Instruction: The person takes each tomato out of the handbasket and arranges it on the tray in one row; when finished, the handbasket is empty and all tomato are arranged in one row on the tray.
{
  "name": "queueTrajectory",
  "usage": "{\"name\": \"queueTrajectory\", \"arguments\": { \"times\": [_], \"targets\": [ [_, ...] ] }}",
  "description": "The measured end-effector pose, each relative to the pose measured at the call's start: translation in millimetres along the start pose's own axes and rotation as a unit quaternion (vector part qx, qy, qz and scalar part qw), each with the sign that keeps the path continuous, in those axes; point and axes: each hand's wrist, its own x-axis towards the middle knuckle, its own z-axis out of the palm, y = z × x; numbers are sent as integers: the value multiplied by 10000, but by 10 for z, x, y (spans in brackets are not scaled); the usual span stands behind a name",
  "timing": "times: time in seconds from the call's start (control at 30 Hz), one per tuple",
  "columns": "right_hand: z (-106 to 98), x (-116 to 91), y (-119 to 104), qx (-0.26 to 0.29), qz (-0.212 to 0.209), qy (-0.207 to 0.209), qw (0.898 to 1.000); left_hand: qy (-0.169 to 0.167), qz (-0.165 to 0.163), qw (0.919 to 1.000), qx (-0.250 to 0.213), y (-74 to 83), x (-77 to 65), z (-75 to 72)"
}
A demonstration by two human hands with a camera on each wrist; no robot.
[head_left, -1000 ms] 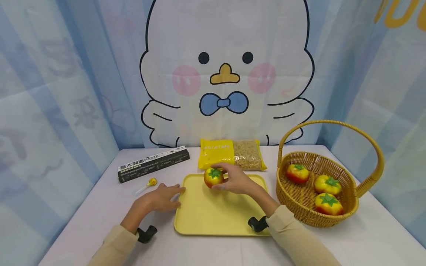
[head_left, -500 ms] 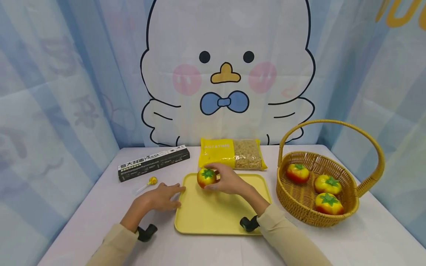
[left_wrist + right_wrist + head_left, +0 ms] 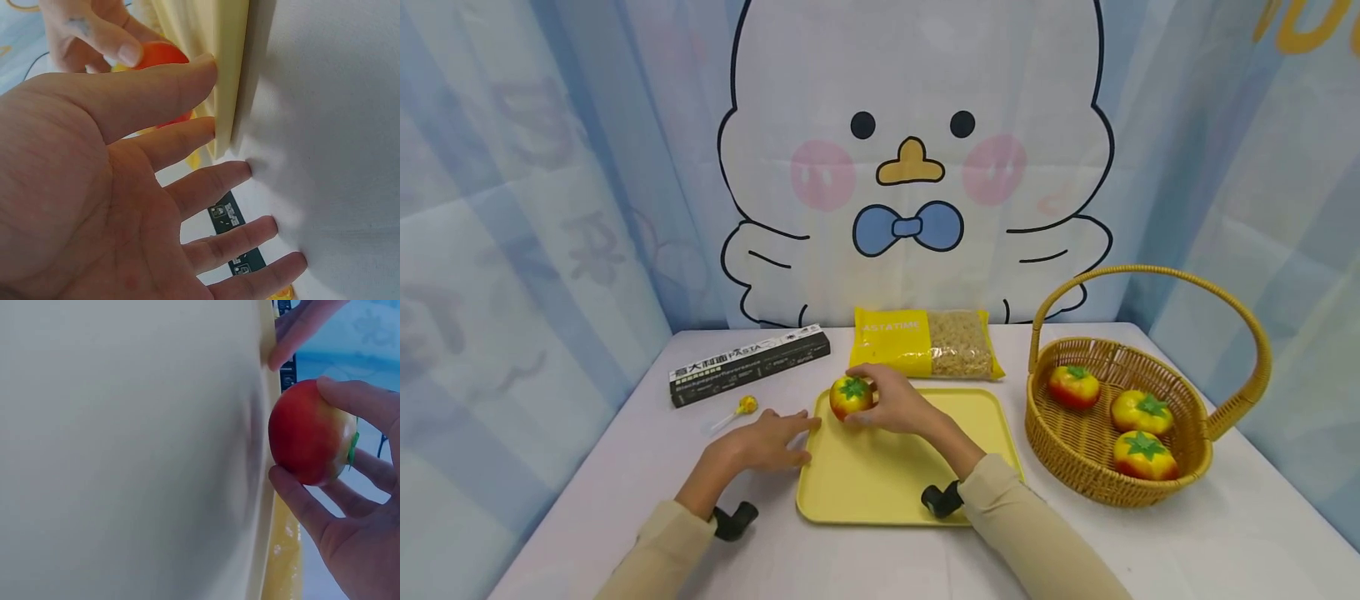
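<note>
My right hand grips a red-and-yellow toy tomato with a green leafy top, thumb and fingers around its sides. It is low over the far left corner of the yellow tray. In the right wrist view the tomato shows its red underside near the tray surface. My left hand is at the tray's left edge, fingers spread. The left wrist view has the thumb and forefinger of that hand against the tray rim, with the other fingertips on the white tabletop.
A wicker basket with a tall handle and three toy tomatoes stands to the right. Behind the tray lie a yellow pasta bag and, further left, a black pasta box. A lollipop lies near my left hand.
My right hand has carried the toy tomato leftward across the tray to its far left corner. The left hand has stayed at the tray's left edge.
</note>
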Motion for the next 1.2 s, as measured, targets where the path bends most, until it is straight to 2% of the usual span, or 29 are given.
{"name": "queueTrajectory", "arguments": {
  "times": [0.53,1.2],
  "targets": [
    [163,80,-18,183,244,-4,9995,27,-16,10000,33,-21,-17,36],
    [247,193,-55,223,249,97,9994,55,70,10000,16,-19,7,20]
  ]
}}
